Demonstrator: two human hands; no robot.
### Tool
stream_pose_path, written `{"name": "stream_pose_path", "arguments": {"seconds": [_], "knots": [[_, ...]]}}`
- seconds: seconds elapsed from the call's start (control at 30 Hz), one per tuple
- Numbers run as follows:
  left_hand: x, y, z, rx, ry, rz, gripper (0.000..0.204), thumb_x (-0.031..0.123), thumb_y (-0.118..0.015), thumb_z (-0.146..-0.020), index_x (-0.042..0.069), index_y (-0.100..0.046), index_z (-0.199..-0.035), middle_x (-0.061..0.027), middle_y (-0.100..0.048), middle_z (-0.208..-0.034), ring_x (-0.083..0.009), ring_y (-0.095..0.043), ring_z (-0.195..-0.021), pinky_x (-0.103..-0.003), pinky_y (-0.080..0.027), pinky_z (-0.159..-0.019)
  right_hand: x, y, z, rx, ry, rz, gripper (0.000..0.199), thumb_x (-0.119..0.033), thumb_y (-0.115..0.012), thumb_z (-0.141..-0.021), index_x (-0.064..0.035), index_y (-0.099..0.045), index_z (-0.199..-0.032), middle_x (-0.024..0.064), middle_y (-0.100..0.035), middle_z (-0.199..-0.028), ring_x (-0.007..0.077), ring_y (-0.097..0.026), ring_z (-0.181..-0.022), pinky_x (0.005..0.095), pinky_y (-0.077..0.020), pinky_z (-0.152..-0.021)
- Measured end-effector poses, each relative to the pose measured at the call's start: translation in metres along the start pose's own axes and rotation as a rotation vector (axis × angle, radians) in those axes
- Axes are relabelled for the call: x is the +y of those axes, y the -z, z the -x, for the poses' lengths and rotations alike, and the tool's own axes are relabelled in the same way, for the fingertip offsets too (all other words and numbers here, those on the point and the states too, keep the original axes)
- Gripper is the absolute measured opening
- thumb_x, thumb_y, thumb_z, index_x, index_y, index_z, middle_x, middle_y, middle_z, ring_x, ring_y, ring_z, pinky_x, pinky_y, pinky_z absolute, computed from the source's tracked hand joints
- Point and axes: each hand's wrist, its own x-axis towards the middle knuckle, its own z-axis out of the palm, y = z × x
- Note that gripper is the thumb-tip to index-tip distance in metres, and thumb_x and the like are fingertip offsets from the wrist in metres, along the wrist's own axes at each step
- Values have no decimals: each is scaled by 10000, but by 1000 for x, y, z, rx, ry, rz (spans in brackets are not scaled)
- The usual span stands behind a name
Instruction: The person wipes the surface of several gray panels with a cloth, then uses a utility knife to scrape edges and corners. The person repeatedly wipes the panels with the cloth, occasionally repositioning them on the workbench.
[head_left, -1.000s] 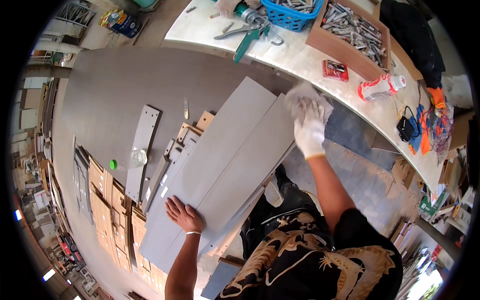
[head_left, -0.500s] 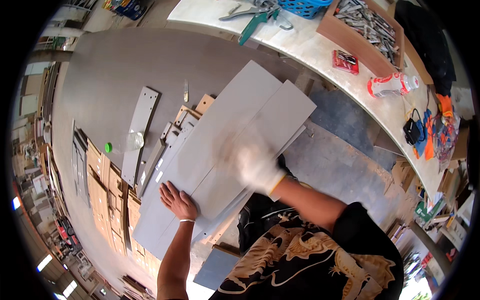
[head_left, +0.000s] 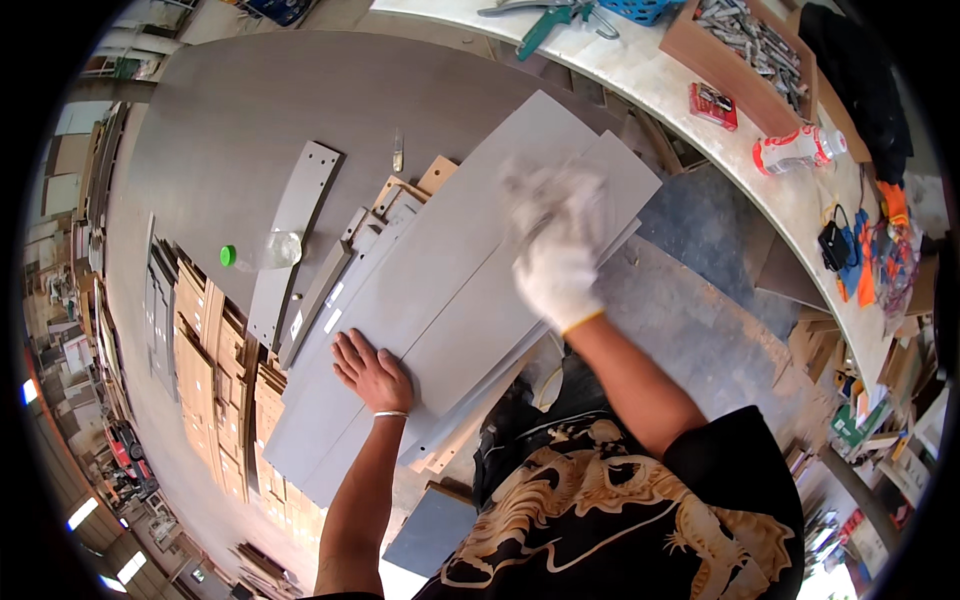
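Note:
Long grey panels (head_left: 440, 310) lie side by side in front of me, with a thin seam running between them. Spread flat on the nearer left part of a panel is my left hand (head_left: 372, 372), bare, a white band at its wrist. My right hand (head_left: 558, 280), in a white glove, grips a greyish rag (head_left: 555, 195) against the far right part of the panels. The rag and the fingers are smeared by motion. Left of the panels, several narrow grey pieces (head_left: 318, 300) are lying with a drilled grey strip (head_left: 292, 235).
A clear bottle with a green cap (head_left: 228, 256) lies across the strip. Beyond is a small knife (head_left: 398, 155). A pale workbench (head_left: 650, 95) curves along the right, bearing a wooden box (head_left: 690, 50) of metal fittings, pliers (head_left: 545, 30) and a bottle (head_left: 800, 150). Brown boards (head_left: 208, 400) are stacked left.
My right hand has swept the rag away from me and rightward over the panels. My left hand stays flat on them. The whole view has shifted slightly.

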Motion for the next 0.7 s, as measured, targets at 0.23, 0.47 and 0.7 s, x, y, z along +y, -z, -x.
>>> {"name": "stream_pose_path", "arguments": {"seconds": [0.23,0.47,0.7], "knots": [[8,-3,-5,-9,26,41,672,320,-396,-1033,12,-275,-1617,-247,-184,-1700,-448,-95,-1583,-632,-27,-1247,-3,-21,28,-69,-168,314,518,-261,-551,-1011,-55,-473,-1480,187,-531,-1482,319,-440,-1449,420,-399,-1187],[6,6,-3,-46,57,49,665,327,-389,-1045,24,-265,-1624,-226,-165,-1712,-436,-85,-1587,-627,-35,-1249,-40,-28,44,253,115,510,399,-329,-573,-1008,-46,-607,-1287,213,-578,-1357,382,-480,-1368,471,-350,-1203],[55,4,-3,-72,-56,145,677,338,-396,-1036,11,-274,-1617,-236,-170,-1708,-436,-84,-1588,-637,-38,-1246,20,-154,100,67,319,197,355,-343,-584,-963,-140,-666,-1243,95,-582,-1352,390,-445,-1356,528,-190,-1263]]}}
